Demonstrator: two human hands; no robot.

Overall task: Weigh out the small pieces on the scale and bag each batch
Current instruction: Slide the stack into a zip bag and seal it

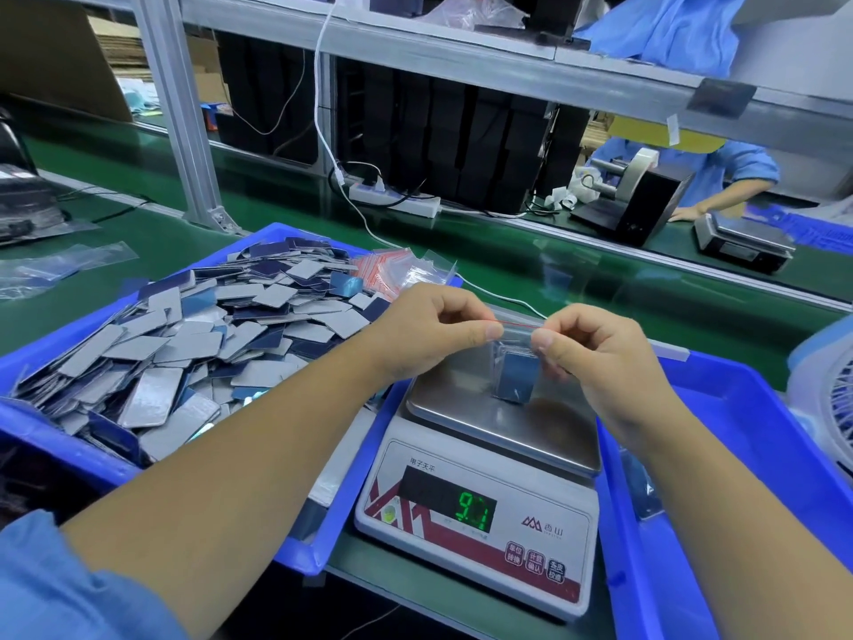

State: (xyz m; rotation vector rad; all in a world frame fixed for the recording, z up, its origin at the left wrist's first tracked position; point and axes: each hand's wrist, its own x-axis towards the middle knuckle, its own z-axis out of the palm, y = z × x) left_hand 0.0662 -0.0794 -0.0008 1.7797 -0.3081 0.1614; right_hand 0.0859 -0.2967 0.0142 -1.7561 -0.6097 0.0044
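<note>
The scale [480, 510] has a brushed metal pan with a dull sheen and a glossy white plastic body. The bag [517, 358] is clear, shiny plastic film. The pieces [194, 344] look matt grey on one face, glossy blue on the other, perhaps foil-backed. The tray [351, 459] at the bench's left edge is smooth blue plastic.

White power strip [394, 201], fan [831, 394], tape dispenser [632, 196]

A factory packing line: a green conveyor belt [531, 261] runs between aluminium-framed benches, blue parts bins [738, 455] sit beside a digital scale [480, 515], and a blue-smocked worker [720, 177] stands at the far right.
</note>
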